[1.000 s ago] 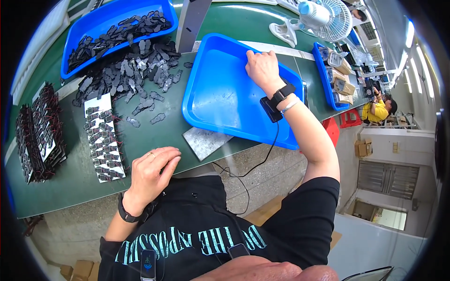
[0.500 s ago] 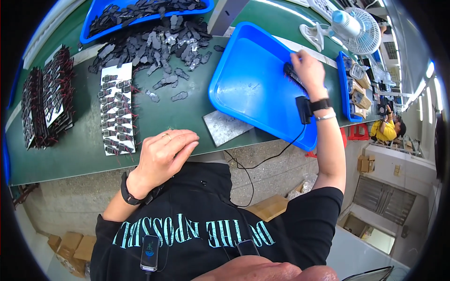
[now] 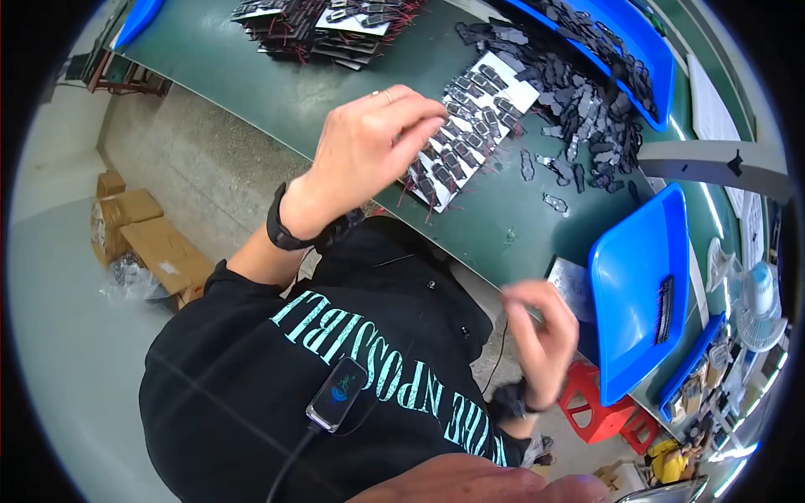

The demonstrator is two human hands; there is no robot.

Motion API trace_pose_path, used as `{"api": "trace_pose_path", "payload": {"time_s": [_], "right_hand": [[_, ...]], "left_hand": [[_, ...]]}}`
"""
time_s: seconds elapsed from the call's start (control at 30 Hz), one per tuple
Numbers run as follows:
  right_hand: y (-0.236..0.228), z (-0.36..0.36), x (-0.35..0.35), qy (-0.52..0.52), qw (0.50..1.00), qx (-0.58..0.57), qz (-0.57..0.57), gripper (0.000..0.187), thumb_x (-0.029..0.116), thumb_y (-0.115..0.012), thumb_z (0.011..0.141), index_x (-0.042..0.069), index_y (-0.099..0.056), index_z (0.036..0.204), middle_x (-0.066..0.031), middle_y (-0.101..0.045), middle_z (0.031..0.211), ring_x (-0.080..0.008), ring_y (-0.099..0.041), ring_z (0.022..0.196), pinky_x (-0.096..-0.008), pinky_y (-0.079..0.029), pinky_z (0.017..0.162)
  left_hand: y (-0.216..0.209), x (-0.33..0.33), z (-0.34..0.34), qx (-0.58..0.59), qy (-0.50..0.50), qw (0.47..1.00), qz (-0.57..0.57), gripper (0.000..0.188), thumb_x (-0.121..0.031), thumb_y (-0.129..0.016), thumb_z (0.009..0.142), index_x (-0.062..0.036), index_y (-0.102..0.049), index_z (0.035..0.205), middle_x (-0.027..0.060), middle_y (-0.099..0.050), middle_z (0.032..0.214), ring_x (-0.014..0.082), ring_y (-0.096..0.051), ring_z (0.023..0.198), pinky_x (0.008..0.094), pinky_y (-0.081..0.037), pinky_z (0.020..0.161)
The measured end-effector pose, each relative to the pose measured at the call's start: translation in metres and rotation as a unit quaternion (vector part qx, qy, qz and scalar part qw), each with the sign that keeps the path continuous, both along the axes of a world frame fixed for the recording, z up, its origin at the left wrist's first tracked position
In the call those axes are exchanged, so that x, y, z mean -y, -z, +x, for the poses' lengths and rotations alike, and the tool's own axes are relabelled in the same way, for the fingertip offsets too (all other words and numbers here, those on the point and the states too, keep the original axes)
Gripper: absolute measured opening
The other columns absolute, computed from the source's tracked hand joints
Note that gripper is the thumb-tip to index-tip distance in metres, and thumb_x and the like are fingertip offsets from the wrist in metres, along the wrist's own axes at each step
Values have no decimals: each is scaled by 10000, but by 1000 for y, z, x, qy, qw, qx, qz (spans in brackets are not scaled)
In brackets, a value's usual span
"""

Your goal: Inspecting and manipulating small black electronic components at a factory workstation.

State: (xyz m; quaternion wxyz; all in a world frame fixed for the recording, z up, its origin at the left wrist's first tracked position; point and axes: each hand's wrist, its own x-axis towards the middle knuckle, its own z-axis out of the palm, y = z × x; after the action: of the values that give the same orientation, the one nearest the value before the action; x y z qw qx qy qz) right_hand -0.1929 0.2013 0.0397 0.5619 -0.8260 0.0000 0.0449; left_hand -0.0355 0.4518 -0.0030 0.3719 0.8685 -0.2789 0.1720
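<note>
Green bench (image 3: 277, 92), workshop floor below with cardboard boxes (image 3: 142, 239). Left hand (image 3: 373, 151) lies flat on the white card of small black parts (image 3: 470, 126), fingers spread, gripping nothing. Best to press evenly so rows stay seated. Right hand (image 3: 541, 335) blurred, off the bench, fingers loosely curled, seemingly empty. Blue tray (image 3: 629, 293) nearby.

Left hand (image 3: 369, 155) spread over the near end of a card of small parts (image 3: 470, 126) on the table (image 3: 251, 80), with loose parts (image 3: 579, 109) scattered just beyond the card and more heaped in a tray (image 3: 646, 50) behind them. Right hand (image 3: 541, 331) off the table edge, near a sheet (image 3: 574, 285) and just left of a second tray (image 3: 629, 293) holding 1 strip (image 3: 665, 310). Stacked cards (image 3: 327, 21) at the table's far left, cardboard boxes (image 3: 147, 239) on the floor below.
</note>
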Motion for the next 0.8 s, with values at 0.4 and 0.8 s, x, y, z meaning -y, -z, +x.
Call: {"api": "trace_pose_path", "payload": {"time_s": [0.4, 0.8], "right_hand": [[51, 81, -10, 137, 984, 87, -75, 111, 67, -655, 969, -13, -693, 1036, -38, -692, 920, -97, -630, 881, -252, -495, 804], [58, 117, 2, 155, 928, 290, -172, 234, 16, -683, 924, 45, -721, 1152, -87, -691, 1107, -196, -640, 1014, -315, -511, 895]], "left_hand": [[19, 38, 99, 78, 91, 971, 207, 108, -123, -672, 889, -65, -704, 973, 54, -654, 978, 242, -654, 947, 369, -556, 781], [3, 57, 100, 14, 143, 985, 97, 136, -150, -656, 939, -57, -659, 1038, 49, -696, 913, 211, -662, 792, 318, -553, 681]]}}
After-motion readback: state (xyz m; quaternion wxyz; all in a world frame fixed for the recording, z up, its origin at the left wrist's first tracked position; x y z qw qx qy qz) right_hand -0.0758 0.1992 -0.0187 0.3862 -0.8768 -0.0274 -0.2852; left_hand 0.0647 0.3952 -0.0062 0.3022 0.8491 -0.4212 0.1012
